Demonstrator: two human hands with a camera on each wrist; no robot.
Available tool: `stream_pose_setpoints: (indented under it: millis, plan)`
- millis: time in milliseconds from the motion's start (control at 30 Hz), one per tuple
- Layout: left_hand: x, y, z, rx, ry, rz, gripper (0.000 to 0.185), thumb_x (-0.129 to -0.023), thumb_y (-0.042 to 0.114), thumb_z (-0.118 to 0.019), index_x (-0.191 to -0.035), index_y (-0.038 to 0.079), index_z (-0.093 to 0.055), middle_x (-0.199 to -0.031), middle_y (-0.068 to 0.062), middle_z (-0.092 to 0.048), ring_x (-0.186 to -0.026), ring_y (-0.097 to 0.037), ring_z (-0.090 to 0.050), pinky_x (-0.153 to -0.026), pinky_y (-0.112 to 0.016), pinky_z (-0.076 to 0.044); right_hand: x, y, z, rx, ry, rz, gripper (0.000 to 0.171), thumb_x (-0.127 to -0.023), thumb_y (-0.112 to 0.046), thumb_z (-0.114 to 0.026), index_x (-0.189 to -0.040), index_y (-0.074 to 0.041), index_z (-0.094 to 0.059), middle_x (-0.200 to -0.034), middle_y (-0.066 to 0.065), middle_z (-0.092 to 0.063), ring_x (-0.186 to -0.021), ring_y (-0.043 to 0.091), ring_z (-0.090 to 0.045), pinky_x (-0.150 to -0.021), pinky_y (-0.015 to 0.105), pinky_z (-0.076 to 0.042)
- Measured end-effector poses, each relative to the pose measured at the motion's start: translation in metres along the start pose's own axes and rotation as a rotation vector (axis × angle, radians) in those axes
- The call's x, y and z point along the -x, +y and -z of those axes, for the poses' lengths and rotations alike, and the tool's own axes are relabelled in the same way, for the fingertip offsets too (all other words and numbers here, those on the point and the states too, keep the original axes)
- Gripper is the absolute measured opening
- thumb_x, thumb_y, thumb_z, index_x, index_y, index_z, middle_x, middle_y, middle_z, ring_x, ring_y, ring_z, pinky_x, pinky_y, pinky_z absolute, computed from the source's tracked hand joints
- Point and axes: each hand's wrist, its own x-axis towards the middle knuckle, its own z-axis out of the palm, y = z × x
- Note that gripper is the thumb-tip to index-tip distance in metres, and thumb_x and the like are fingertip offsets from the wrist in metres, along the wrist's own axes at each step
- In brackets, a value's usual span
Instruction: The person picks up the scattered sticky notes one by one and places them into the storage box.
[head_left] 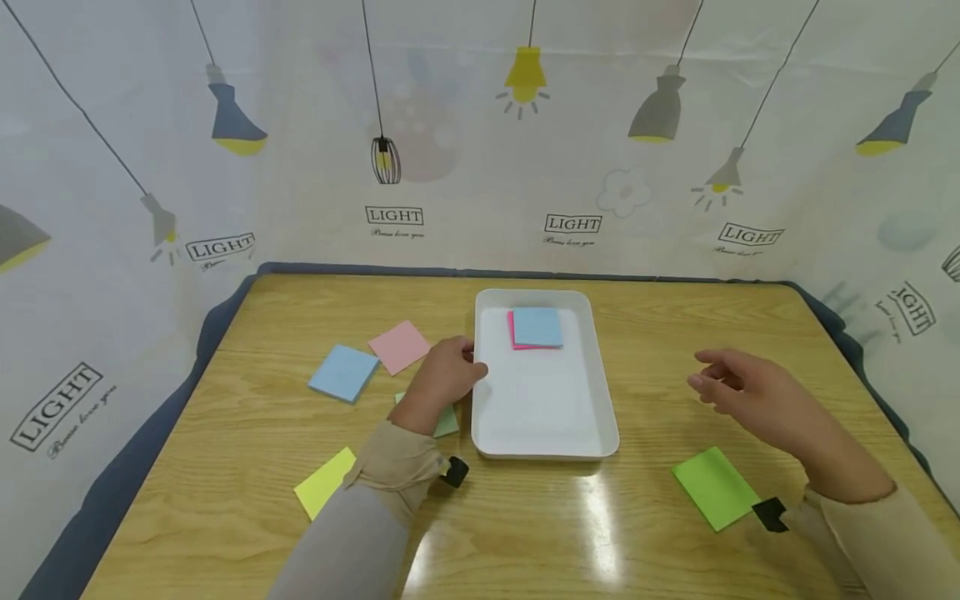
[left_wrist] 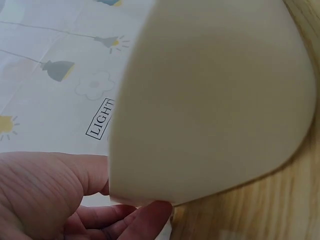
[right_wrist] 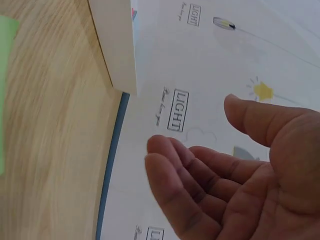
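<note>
A white tray [head_left: 543, 408] lies on the wooden table, with a blue sticky-note pad [head_left: 538, 326] stacked over a pink pad [head_left: 513, 337] near its far end. My left hand [head_left: 444, 375] grips the tray's left side, thumb over the rim; in the left wrist view its fingers [left_wrist: 150, 220] are at the bottom of the tray wall [left_wrist: 210, 125]. My right hand [head_left: 750, 392] hovers right of the tray with loosely curved fingers, holding nothing. Nearest to it lies a bright green pad [head_left: 716, 487]. A pale green pad [head_left: 447, 422] is partly hidden under my left wrist.
Left of the tray lie a light pink pad [head_left: 400, 347], a blue pad [head_left: 343, 372] and a yellow pad [head_left: 324, 482], the last partly covered by my left sleeve. A cloth printed with lamps [head_left: 480, 225] stands around the table's far edge and sides.
</note>
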Motion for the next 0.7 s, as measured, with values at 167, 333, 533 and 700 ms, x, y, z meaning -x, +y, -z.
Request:
stream_pose_setpoints:
  millis: [167,333,533,700]
  plan:
    - [0.000,0.000,-0.001,0.004,-0.001,0.006,0.046,-0.100,0.022,-0.063,-0.142,0.004,-0.059,-0.134,-0.014,-0.065,-0.116,-0.029,-0.063,-0.097,-0.045,-0.056,0.016,0.019,-0.002,0.059,-0.047,-0.062,0.071,-0.106,-0.045,-0.057,-0.151,0.008,-0.043,-0.123,0.017,-0.069,-0.109,0.030,-0.068,-0.079,0.038,-0.058]
    - [0.000,0.000,-0.001,0.002,-0.004,0.005,0.046,-0.100,0.023,-0.063,-0.142,0.004,-0.059,-0.134,-0.014,-0.065,-0.114,-0.028,-0.064,-0.096,-0.044,-0.056,0.027,0.038,-0.010,0.098,-0.121,-0.153,0.086,-0.103,-0.053,-0.058,-0.152,0.015,-0.036,-0.128,0.027,-0.065,-0.115,0.043,-0.064,-0.086,0.054,-0.057]
    - [0.000,0.001,-0.001,0.001,-0.002,0.011,0.046,-0.100,0.022,-0.064,-0.142,0.004,-0.059,-0.134,-0.014,-0.065,-0.115,-0.028,-0.064,-0.096,-0.044,-0.056,0.031,0.052,-0.023,0.087,-0.206,-0.171,0.079,-0.097,-0.053,-0.068,-0.131,0.016,-0.051,-0.110,0.028,-0.063,-0.098,0.038,-0.064,-0.077,0.043,-0.056]
    - [0.000,0.000,-0.001,-0.015,0.000,0.006,0.046,-0.100,0.022,-0.064,-0.142,0.004,-0.059,-0.134,-0.014,-0.065,-0.116,-0.029,-0.064,-0.096,-0.045,-0.056,0.032,0.056,-0.036,0.113,-0.209,-0.160,0.065,-0.091,-0.051,-0.076,-0.107,0.008,-0.054,-0.089,0.008,-0.052,-0.077,0.018,-0.047,-0.064,0.031,-0.040]
